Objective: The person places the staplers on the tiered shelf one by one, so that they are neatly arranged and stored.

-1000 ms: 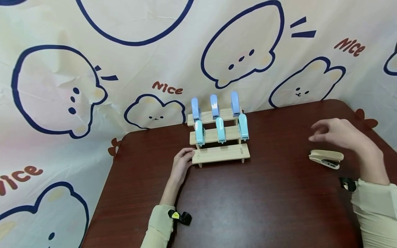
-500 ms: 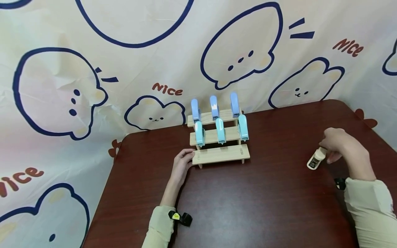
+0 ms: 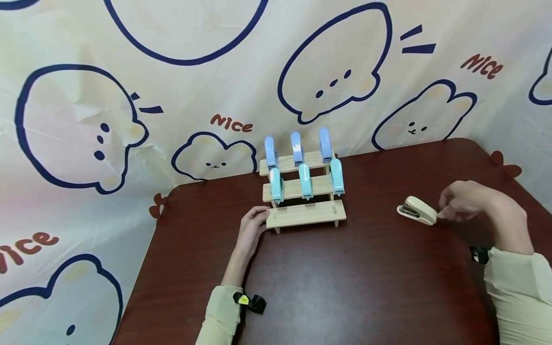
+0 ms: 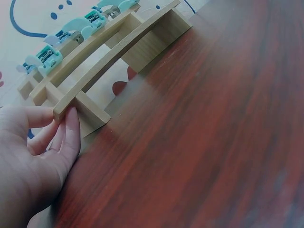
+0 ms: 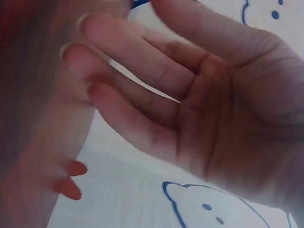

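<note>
A cream stapler (image 3: 416,211) is at the right side of the table in the head view, its metal mouth facing left. My right hand (image 3: 465,201) pinches its right end with thumb and fingertip. In the right wrist view the right hand (image 5: 190,90) shows curved fingers, the stapler out of sight. My left hand (image 3: 251,230) grips the left end of the lowest step of a three-step wooden stand (image 3: 306,214). The left wrist view shows the left hand (image 4: 38,156) with its thumb at the top edge of the board and fingers beneath.
Light-blue staplers (image 3: 305,181) stand on the middle step, periwinkle-blue staplers (image 3: 297,149) on the top step. A printed cloth (image 3: 194,100) hangs behind the dark wooden table (image 3: 345,287). Black wrist cameras (image 3: 258,304) sit at both sleeves.
My right hand has come down to the cream stapler, which has swung round and shifted left, its mouth turning from right to left. The left hand and stand have stayed put.
</note>
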`<state>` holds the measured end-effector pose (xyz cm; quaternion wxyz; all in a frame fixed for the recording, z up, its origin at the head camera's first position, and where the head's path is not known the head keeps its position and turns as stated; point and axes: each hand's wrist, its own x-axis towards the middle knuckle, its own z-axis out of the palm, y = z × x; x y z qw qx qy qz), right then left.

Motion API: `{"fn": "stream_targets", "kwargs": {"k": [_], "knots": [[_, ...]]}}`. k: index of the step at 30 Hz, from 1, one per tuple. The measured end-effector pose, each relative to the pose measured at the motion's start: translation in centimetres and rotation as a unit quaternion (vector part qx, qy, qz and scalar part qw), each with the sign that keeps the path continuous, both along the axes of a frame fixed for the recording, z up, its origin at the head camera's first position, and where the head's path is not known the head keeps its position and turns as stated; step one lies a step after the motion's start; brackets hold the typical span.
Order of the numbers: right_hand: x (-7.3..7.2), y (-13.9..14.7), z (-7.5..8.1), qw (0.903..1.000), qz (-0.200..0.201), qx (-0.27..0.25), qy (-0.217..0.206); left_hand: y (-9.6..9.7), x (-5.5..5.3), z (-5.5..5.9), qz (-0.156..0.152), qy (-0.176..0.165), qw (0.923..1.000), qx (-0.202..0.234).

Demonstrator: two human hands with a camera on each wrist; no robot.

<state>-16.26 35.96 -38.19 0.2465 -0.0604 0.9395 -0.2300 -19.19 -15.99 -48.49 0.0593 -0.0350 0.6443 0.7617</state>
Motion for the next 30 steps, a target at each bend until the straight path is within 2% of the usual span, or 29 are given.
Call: {"fn": "stream_targets", "kwargs": {"k": [3, 5, 9, 13, 16, 20, 24, 27, 30], "knots": [[-0.4, -1.2, -0.3, 0.9973, 0.03, 0.01, 0.065, -0.1, 0.1, 0.0, 0.003, 0.004, 1.0, -0.001], [-0.8, -2.2, -0.7, 0.9949, 0.045, 0.006, 0.09, -0.1, 0.1, 0.0, 0.003, 0.005, 1.0, -0.001], [-1.2, -4.1, -1.4, 0.9963, 0.029, -0.038, 0.071, 0.1, 0.2, -0.1, 0.0, 0.002, 1.0, 0.002], [-1.3, -5.0, -1.6, 0.9947, -0.037, -0.075, 0.059, 0.0, 0.1, -0.1, 0.003, 0.0, 1.0, 0.002], [-1.3, -5.1, -1.4, 0.9922, -0.068, -0.072, 0.076, 0.1, 0.0, 0.0, 0.003, 0.001, 1.0, 0.004], [-1.4, -5.1, -1.3, 0.9895, -0.049, -0.057, 0.124, 0.2, -0.1, 0.1, 0.006, 0.005, 1.0, 0.005], [-1.7, -5.5, -1.3, 0.9824, -0.029, -0.068, 0.172, 0.2, -0.2, 0.1, 0.003, 0.001, 1.0, 0.006], [-1.8, -5.7, -1.4, 0.9811, -0.026, -0.078, 0.175, 0.2, -0.1, 0.0, 0.003, -0.002, 1.0, 0.008], [-1.9, -6.0, -1.6, 0.983, -0.027, -0.06, 0.172, 0.3, -0.1, -0.1, 0.007, -0.002, 0.9999, 0.01]]}}
